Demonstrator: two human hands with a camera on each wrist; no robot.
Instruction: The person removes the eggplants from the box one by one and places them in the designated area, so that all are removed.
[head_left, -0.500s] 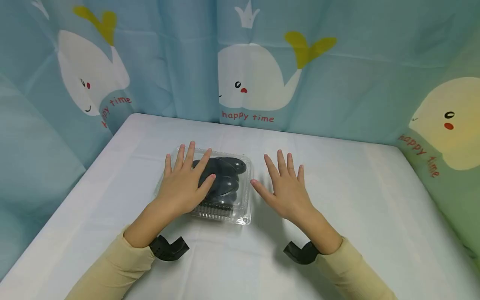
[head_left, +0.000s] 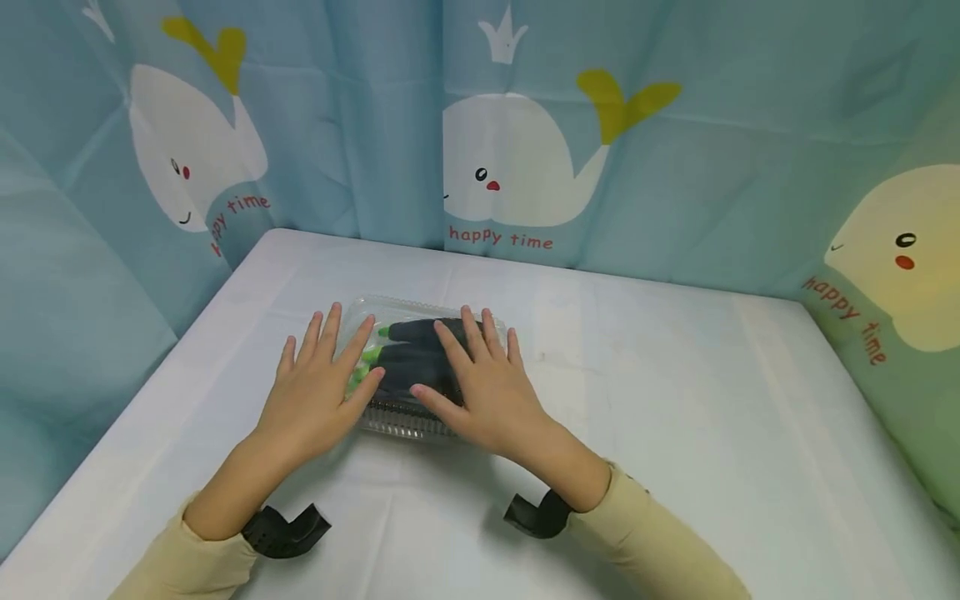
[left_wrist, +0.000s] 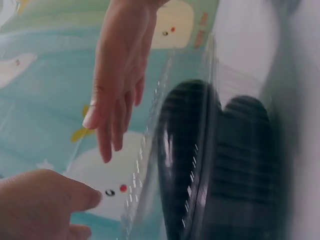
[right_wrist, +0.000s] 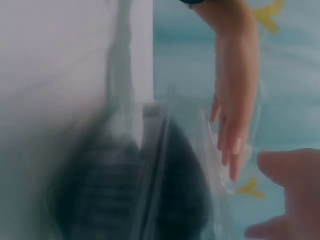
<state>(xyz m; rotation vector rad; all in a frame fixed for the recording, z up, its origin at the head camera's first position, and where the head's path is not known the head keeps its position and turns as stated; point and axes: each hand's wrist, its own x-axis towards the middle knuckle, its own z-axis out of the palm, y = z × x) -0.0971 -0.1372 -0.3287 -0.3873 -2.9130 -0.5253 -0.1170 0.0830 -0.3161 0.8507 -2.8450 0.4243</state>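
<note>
A clear plastic clamshell box [head_left: 408, 427] sits on the table. Through its lid show several dark eggplants [head_left: 405, 358] with bright green stem ends. My left hand [head_left: 311, 400], fingers straight and spread, hovers at the box's left side and overlaps that edge in the head view. Above the box's right part is my right hand [head_left: 495, 396], also spread flat, hiding some of the eggplants. Neither hand holds anything. In the left wrist view the box's ridged side [left_wrist: 200, 195] stands close by, with the right hand [left_wrist: 122, 80] beyond it.
The box stands on a white-covered table [head_left: 675, 417]. Behind it hangs a blue curtain [head_left: 360, 125] printed with whales, continuing along both sides. Each wrist carries a black strap mount [head_left: 285, 533].
Both hands have moved left: the left from over the eggplants to the box's left side, the right from beside the box to over its right part. The green stem ends now show.
</note>
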